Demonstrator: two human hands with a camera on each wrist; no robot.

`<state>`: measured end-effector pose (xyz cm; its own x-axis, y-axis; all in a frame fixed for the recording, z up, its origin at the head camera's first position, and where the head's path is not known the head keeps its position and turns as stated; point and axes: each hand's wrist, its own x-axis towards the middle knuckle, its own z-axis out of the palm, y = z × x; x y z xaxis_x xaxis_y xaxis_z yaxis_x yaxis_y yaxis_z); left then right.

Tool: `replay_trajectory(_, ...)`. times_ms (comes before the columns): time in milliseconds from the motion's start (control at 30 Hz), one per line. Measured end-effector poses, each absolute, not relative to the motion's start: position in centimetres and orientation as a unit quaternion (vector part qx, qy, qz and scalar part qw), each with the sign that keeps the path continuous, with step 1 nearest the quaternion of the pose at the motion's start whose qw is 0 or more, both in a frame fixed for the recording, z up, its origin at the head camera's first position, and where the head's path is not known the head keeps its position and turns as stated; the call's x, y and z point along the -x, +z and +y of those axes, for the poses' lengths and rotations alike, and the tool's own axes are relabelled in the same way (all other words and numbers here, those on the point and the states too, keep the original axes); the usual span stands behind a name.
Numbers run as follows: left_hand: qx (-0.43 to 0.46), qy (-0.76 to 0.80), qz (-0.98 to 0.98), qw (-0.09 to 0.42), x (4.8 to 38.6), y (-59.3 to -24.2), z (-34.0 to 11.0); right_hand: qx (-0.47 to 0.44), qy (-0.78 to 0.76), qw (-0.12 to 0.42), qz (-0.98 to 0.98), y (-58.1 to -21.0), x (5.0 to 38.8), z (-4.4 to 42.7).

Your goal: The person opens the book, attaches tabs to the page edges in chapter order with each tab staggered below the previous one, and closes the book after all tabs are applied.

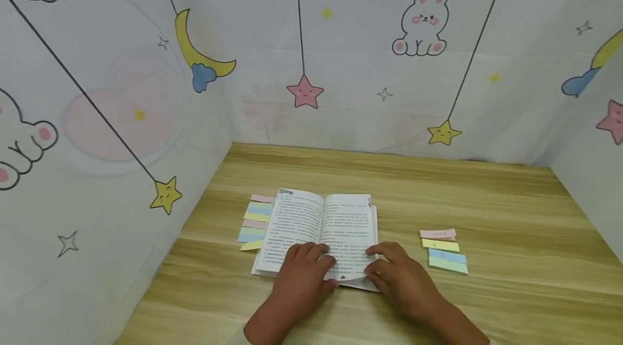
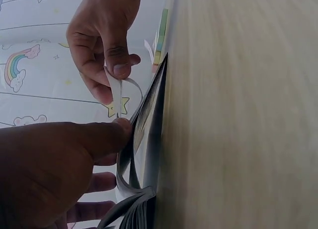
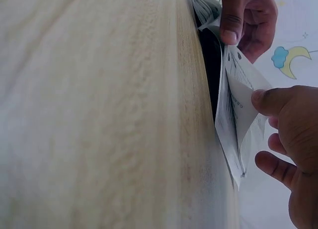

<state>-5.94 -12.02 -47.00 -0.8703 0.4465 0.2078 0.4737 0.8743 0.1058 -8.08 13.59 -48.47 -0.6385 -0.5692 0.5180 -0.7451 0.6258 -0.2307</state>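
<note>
An open book (image 1: 297,220) with printed pages lies on the table. Across its lower middle, near the fold, my left hand (image 1: 304,274) rests with its fingers on the pages; in the left wrist view that hand's thumb (image 2: 107,137) touches the lower page edge. At the lower right corner my right hand (image 1: 401,280) pinches a page (image 1: 346,242) between thumb and fingers. The page bows up from those beneath, as the right wrist view of the lifted page (image 3: 243,102) shows. Colored sticky tabs (image 1: 255,223) stick out along the book's left edge.
To the right of the book lie several small pads of sticky tabs (image 1: 445,258) in pink, yellow, blue and green. The wood-grain table (image 1: 525,215) is bounded by a white cloth backdrop (image 1: 360,118) with cartoon stars, moons and bunnies at the back and sides.
</note>
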Motion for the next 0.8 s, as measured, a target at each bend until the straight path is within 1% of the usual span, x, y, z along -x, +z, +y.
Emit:
replay_trajectory(200,0.247,-0.074,-0.96,0.11,6.04,-47.03,-12.13,-0.377,0.224,0.22,-0.872,-48.52,8.2,13.55)
replay_trajectory(433,0.241,-0.074,-0.962,0.104,6.01,-46.86,-12.21,-0.314,0.239,0.194,-0.898,-48.54,7.92,13.41)
replay_trajectory(633,0.236,-0.054,-0.965,0.102,6.13,-46.97,-12.2,-0.349,0.229,0.204,-0.886,-48.91,8.08,13.56)
replay_trajectory(733,0.229,-0.079,-0.962,0.124,6.18,-47.13,-12.26,-0.363,0.223,0.203,-0.882,-48.95,8.11,13.64)
replay_trajectory(800,0.224,-0.095,-0.957,0.159,6.25,-47.24,-12.33,-0.366,0.22,0.2,-0.882,-48.88,8.1,13.64)
